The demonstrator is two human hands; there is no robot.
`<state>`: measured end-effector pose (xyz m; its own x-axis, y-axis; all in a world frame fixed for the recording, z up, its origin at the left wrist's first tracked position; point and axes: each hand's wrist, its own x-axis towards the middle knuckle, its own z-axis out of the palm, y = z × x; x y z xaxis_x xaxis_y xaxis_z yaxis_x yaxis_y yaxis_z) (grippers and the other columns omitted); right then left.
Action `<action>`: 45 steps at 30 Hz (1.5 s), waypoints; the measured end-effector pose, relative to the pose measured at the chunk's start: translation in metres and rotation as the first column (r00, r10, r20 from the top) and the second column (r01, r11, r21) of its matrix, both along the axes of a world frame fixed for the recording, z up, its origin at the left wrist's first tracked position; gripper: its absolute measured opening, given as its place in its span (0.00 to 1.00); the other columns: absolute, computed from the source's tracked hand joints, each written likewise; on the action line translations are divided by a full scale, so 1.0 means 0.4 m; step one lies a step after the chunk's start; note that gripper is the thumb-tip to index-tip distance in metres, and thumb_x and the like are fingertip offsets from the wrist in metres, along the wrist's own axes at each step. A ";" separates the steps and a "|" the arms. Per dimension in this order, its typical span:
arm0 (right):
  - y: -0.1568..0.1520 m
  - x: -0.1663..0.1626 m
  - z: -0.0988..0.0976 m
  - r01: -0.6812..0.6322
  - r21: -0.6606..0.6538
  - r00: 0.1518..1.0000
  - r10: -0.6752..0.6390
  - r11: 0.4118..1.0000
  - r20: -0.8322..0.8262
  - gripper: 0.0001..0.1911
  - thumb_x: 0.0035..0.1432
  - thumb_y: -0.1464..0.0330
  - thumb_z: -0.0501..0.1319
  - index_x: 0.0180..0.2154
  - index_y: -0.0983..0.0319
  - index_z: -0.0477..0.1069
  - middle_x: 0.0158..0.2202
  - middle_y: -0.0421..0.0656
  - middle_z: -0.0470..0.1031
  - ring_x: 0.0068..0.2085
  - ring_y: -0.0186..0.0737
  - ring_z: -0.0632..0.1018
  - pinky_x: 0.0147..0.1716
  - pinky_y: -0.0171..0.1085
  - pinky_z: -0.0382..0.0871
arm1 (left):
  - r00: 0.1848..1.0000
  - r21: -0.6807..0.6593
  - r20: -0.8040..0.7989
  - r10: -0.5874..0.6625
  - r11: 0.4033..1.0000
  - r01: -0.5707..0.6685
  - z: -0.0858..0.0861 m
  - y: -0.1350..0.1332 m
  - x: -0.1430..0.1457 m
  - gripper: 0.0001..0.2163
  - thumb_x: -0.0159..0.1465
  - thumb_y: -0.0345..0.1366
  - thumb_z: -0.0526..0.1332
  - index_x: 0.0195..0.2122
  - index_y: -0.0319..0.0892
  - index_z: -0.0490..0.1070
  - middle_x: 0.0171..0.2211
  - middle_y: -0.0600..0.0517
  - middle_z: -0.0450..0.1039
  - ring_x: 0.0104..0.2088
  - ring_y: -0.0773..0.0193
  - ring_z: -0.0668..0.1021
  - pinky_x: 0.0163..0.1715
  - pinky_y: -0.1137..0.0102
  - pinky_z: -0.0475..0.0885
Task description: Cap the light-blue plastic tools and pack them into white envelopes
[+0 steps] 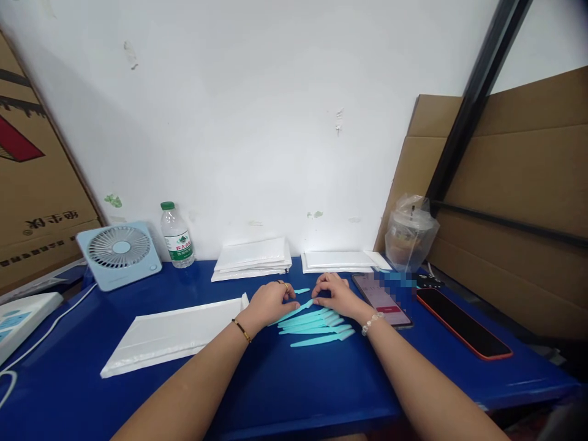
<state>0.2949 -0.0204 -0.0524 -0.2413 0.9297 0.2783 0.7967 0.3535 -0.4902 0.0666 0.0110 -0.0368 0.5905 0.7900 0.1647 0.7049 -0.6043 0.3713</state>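
Note:
Several turquoise eyebrow razors [316, 339] lie in a loose fan on the blue table, most pointing left to right. One razor [302, 308] at the top of the fan lies slanted between my hands. My left hand [272, 301] is curled, its thumb and fingers closed at the handle side of that razor. My right hand [337, 295] pinches the razor's other end between thumb and forefinger. Beyond the fingers another razor [302, 291] shows only in part. My fingers hide some of the handles.
White padded mailers [174, 331] lie left of my hands, with a stack [252, 257] and another pile [340, 261] by the wall. Phones [463, 323] [381, 297] lie right. A bagged drink cup [410, 233], a water bottle [178, 239] and a fan [120, 252] stand behind.

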 end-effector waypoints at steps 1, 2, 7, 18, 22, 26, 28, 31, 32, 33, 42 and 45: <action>0.000 0.000 0.000 -0.002 -0.014 1.000 0.002 1.000 -0.004 0.04 0.50 0.62 0.64 0.30 0.55 0.75 0.41 0.39 0.70 0.46 0.42 0.67 0.45 0.43 0.53 | 1.000 -0.037 -0.015 -0.014 0.999 0.014 -0.003 -0.002 0.006 0.10 0.56 0.44 0.60 0.33 0.45 0.72 0.31 0.53 0.73 0.31 0.62 0.73 0.27 0.71 0.62; 0.001 0.002 0.000 -0.005 -0.026 1.000 0.005 1.000 -0.009 0.04 0.50 0.63 0.65 0.29 0.56 0.75 0.41 0.39 0.70 0.46 0.42 0.67 0.45 0.43 0.53 | 0.999 -0.066 -0.026 -0.020 0.998 0.018 -0.005 -0.003 0.012 0.08 0.55 0.42 0.60 0.32 0.45 0.72 0.30 0.53 0.73 0.30 0.63 0.73 0.26 0.71 0.61; 0.006 0.022 0.006 -0.046 -0.077 0.999 0.044 0.996 -0.032 0.06 0.48 0.62 0.65 0.26 0.58 0.75 0.39 0.40 0.71 0.46 0.43 0.68 0.47 0.42 0.53 | 1.000 -0.107 -0.027 -0.009 0.994 0.006 -0.006 0.008 0.021 0.03 0.55 0.36 0.60 0.29 0.44 0.72 0.28 0.54 0.74 0.29 0.66 0.74 0.26 0.72 0.60; -0.019 0.091 0.049 0.053 -0.131 0.996 -0.062 0.990 -0.065 0.11 0.48 0.57 0.64 0.30 0.57 0.77 0.41 0.42 0.70 0.46 0.47 0.69 0.47 0.44 0.56 | 0.999 0.041 0.010 0.033 0.999 -0.034 0.010 0.006 -0.008 0.09 0.57 0.41 0.59 0.36 0.45 0.72 0.36 0.53 0.73 0.36 0.63 0.74 0.32 0.72 0.64; -0.028 0.083 0.055 -0.016 -0.206 0.998 0.029 0.978 0.060 0.08 0.44 0.59 0.66 0.27 0.56 0.77 0.38 0.41 0.69 0.45 0.47 0.68 0.49 0.46 0.52 | 0.999 -0.099 0.001 -0.053 0.994 0.053 0.009 -0.017 0.011 0.12 0.55 0.45 0.59 0.34 0.44 0.73 0.33 0.52 0.74 0.32 0.64 0.74 0.27 0.73 0.63; -0.030 0.069 0.052 -0.051 -0.220 0.996 0.066 0.974 0.060 0.07 0.47 0.62 0.65 0.27 0.58 0.76 0.38 0.40 0.70 0.45 0.46 0.68 0.49 0.47 0.51 | 0.997 -0.165 -0.032 -0.069 0.984 0.063 0.003 -0.020 0.021 0.08 0.56 0.40 0.57 0.29 0.43 0.73 0.28 0.53 0.74 0.27 0.67 0.72 0.24 0.74 0.59; -0.027 0.067 0.048 -0.059 -0.204 0.996 0.073 0.977 0.059 0.06 0.48 0.62 0.65 0.29 0.57 0.76 0.39 0.40 0.70 0.45 0.45 0.68 0.49 0.46 0.51 | 0.998 -0.162 -0.024 -0.064 0.985 0.059 0.002 -0.017 0.018 0.10 0.58 0.41 0.55 0.29 0.43 0.73 0.26 0.54 0.73 0.26 0.67 0.72 0.23 0.74 0.58; -0.020 0.064 0.039 -0.072 -0.161 0.995 0.082 0.984 0.055 0.08 0.48 0.61 0.66 0.32 0.55 0.76 0.40 0.40 0.68 0.46 0.45 0.68 0.47 0.44 0.52 | 0.996 -0.161 -0.004 -0.089 0.983 0.087 0.002 -0.015 0.014 0.11 0.57 0.44 0.57 0.31 0.43 0.73 0.27 0.54 0.73 0.26 0.67 0.72 0.23 0.74 0.58; -0.017 0.062 0.035 -0.077 -0.150 0.995 0.086 0.986 0.054 0.08 0.48 0.61 0.66 0.32 0.55 0.76 0.39 0.40 0.68 0.46 0.44 0.68 0.47 0.43 0.53 | 0.995 -0.161 -0.006 -0.095 0.983 0.093 0.002 -0.015 0.013 0.10 0.56 0.43 0.58 0.31 0.43 0.73 0.27 0.54 0.73 0.26 0.67 0.72 0.23 0.75 0.59; -0.014 0.060 0.032 -0.080 -0.138 0.995 0.088 0.987 0.054 0.08 0.48 0.61 0.66 0.32 0.55 0.76 0.39 0.39 0.68 0.46 0.44 0.68 0.46 0.43 0.53 | 0.995 -0.153 -0.011 -0.096 0.984 0.093 0.001 -0.014 0.014 0.08 0.56 0.42 0.59 0.30 0.43 0.73 0.28 0.55 0.73 0.27 0.68 0.72 0.23 0.75 0.59; -0.005 0.070 0.025 -0.065 -0.077 0.991 0.074 0.995 0.112 0.05 0.51 0.64 0.65 0.29 0.58 0.75 0.38 0.41 0.70 0.45 0.43 0.67 0.45 0.43 0.51 | 0.993 -0.001 -0.101 -0.062 0.998 0.062 0.002 0.000 0.013 0.05 0.57 0.35 0.58 0.28 0.44 0.73 0.30 0.53 0.74 0.29 0.66 0.73 0.27 0.73 0.61; -0.008 0.088 0.032 0.005 -0.069 0.996 0.002 0.998 0.094 0.05 0.51 0.64 0.65 0.28 0.58 0.75 0.38 0.41 0.70 0.46 0.44 0.67 0.46 0.45 0.51 | 0.991 0.021 -0.134 -0.012 1.000 0.015 0.003 0.014 -0.002 0.05 0.58 0.35 0.58 0.29 0.44 0.73 0.30 0.53 0.74 0.30 0.65 0.74 0.28 0.72 0.62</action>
<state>0.3300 -0.0237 -0.0396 -0.2618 0.9463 0.1894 0.8410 0.3200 -0.4362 0.0656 0.0168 -0.0355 0.6187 0.7791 0.1011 0.7392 -0.6209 0.2607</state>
